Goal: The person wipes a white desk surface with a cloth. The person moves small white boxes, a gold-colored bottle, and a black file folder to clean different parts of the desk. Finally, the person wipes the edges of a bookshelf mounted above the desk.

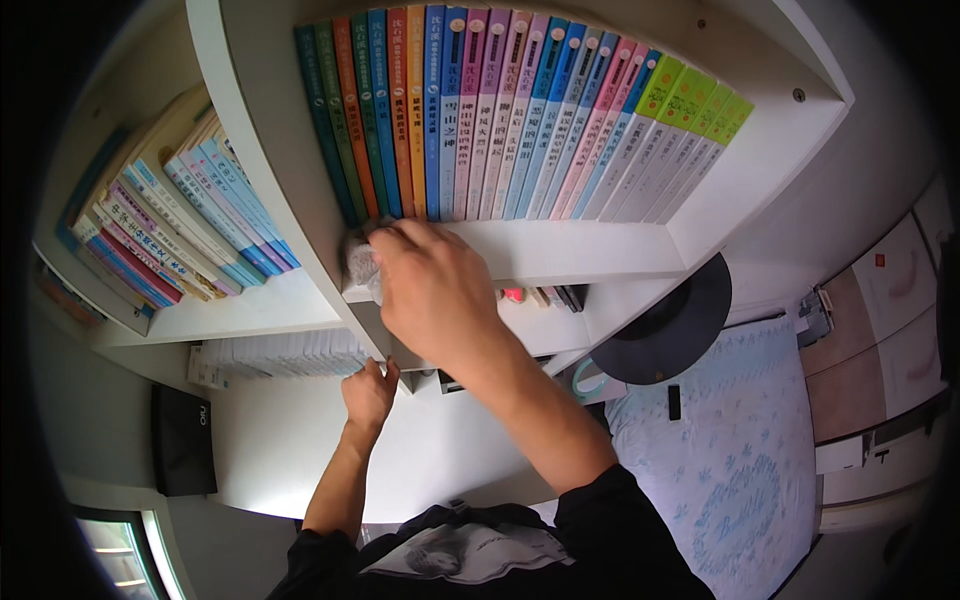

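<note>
My right hand presses a crumpled grey cloth onto the front left corner of a white bookshelf board. The cloth lies against the upright divider, just below the leftmost book spines. A long row of colourful paperback books stands on this board, with printed spines facing out. Lower down, my left hand is curled with thumb and forefinger at the lower edge of the shelf unit; its grip is partly hidden.
More books lean in the left compartment. Below them are white-edged booklets and a black box on a white desk. To the right hangs a dark round hat, near a bed with a phone on it.
</note>
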`<action>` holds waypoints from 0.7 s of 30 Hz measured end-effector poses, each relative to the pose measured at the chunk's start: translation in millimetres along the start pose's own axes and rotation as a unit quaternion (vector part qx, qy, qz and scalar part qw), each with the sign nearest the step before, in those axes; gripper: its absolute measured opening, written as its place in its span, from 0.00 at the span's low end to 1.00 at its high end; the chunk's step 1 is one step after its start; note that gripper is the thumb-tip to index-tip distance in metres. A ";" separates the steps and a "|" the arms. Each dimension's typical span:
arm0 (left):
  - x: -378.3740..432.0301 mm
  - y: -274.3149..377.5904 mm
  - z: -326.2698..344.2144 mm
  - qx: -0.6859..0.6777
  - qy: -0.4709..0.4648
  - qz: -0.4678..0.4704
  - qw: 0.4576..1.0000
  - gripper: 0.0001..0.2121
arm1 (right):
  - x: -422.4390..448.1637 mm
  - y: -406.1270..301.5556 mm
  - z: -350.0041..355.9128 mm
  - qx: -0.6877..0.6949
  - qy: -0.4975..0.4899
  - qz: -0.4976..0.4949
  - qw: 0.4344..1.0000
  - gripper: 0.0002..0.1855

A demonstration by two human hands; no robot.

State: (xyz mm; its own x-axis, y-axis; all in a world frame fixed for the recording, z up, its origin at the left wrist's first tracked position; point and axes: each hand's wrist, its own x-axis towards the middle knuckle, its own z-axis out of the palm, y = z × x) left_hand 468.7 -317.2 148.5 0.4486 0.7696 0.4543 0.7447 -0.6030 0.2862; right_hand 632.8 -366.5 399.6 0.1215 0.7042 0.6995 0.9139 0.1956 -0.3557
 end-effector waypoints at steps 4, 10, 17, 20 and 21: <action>-1.2 -7.0 -4.2 0.012 -0.002 -0.004 1.000 0.17 | -16.4 29.8 -29.5 0.007 -0.007 0.045 0.999 0.14; 1.1 -1.5 -0.2 -0.009 0.017 -0.005 1.000 0.18 | -50.7 118.4 -142.7 -0.250 0.005 0.222 0.943 0.08; -1.2 -7.3 0.5 -0.010 0.025 -0.009 1.000 0.18 | -40.5 126.8 -138.7 -0.350 -0.033 0.261 0.899 0.09; 0.2 -2.3 1.5 -0.020 0.048 0.009 0.999 0.17 | -47.5 128.7 -142.3 -0.312 0.008 0.266 0.912 0.08; -1.3 -4.4 4.3 -0.013 0.044 0.005 0.999 0.17 | -51.1 124.8 -139.5 -0.281 0.042 0.253 0.925 0.08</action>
State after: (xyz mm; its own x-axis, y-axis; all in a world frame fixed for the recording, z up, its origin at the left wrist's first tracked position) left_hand 467.0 -314.6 143.0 0.4109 0.7424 0.5291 0.7260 -0.6175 0.3027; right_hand 794.7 -473.3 405.9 0.5969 0.5478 0.5861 0.7857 -0.5469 -0.2891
